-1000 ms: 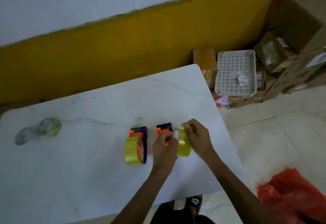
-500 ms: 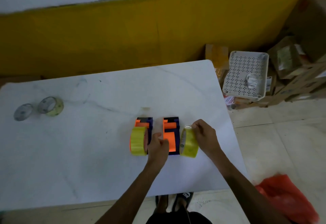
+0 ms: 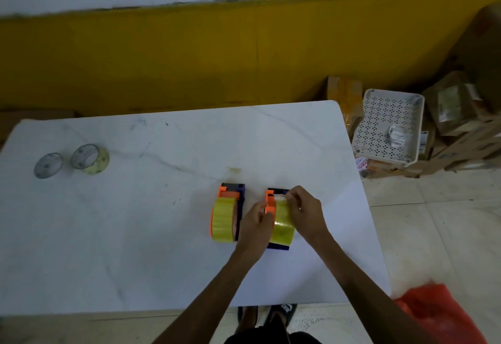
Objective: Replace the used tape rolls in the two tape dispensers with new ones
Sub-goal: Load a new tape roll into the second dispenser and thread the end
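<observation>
Two orange-and-purple tape dispensers sit side by side on the white marble table [image 3: 135, 235]. The left dispenser [image 3: 235, 194] carries a full yellow tape roll [image 3: 223, 219]. A second yellow roll [image 3: 283, 225] now sits on the right dispenser [image 3: 273, 193]. My left hand [image 3: 256, 225] grips the right dispenser's orange side. My right hand [image 3: 305, 212] pinches the loose tape end near the dispenser's front. Two nearly spent rolls, a clear one [image 3: 48, 165] and a yellowish one [image 3: 90, 159], lie at the table's far left.
A white perforated tray [image 3: 379, 116] rests on cardboard boxes [image 3: 455, 110] on the floor right of the table. A red plastic bag [image 3: 444, 314] lies at the lower right. A yellow-and-white wall runs behind the table. My feet show under the table's near edge.
The right roll has gone from beside the right dispenser onto it. My right hand moved from the roll's side to the tape end at the front. The camera view shifted slightly.
</observation>
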`<act>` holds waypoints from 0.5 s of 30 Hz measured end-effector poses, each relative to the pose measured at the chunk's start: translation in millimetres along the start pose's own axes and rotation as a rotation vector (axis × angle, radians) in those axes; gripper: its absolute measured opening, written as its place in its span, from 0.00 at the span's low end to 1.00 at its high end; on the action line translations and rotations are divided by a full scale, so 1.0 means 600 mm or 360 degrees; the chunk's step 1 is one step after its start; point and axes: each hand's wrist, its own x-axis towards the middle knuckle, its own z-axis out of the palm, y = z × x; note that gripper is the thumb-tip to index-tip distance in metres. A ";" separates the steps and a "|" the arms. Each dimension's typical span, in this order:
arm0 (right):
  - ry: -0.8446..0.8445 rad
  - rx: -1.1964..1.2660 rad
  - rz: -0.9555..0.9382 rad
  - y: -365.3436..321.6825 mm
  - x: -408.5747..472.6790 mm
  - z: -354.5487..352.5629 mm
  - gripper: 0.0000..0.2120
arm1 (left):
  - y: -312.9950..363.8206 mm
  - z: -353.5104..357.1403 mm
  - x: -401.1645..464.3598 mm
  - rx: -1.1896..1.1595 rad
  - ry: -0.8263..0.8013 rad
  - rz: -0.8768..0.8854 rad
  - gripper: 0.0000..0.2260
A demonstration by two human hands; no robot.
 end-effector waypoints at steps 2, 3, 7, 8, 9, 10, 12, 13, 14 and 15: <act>-0.0017 -0.0036 0.0019 -0.005 0.000 0.015 0.08 | -0.008 0.005 -0.005 -0.0081 -0.0114 -0.0024 0.09; -0.0022 -0.0056 0.0041 -0.006 0.001 0.022 0.07 | -0.012 0.009 -0.006 -0.0138 -0.0136 -0.0041 0.08; -0.0092 -0.0197 0.0102 -0.001 0.007 0.035 0.07 | -0.034 0.016 -0.011 -0.0172 -0.0074 -0.0070 0.09; -0.0135 -0.0258 0.0131 0.002 0.008 0.036 0.07 | -0.041 0.016 -0.012 -0.0104 -0.0053 -0.0062 0.07; -0.0170 -0.0333 0.0154 0.004 0.010 0.037 0.07 | -0.050 0.018 -0.013 -0.0029 -0.0032 -0.0050 0.04; -0.0186 -0.0403 0.0154 0.006 0.012 0.036 0.08 | -0.056 0.019 -0.015 0.0019 -0.0016 -0.0044 0.02; -0.0265 -0.0518 0.0134 0.005 0.025 0.027 0.08 | -0.063 0.021 -0.017 0.0067 0.0016 -0.0013 0.06; -0.0373 -0.0571 0.0144 0.002 0.034 0.020 0.09 | -0.065 0.023 -0.018 0.0089 0.0030 -0.0001 0.07; -0.0524 -0.0608 0.0166 -0.003 0.044 0.011 0.09 | -0.066 0.023 -0.019 0.0109 0.0041 0.0005 0.09; -0.0682 -0.0618 0.0186 -0.008 0.055 0.001 0.10 | -0.066 0.023 -0.019 0.0128 0.0051 0.0009 0.10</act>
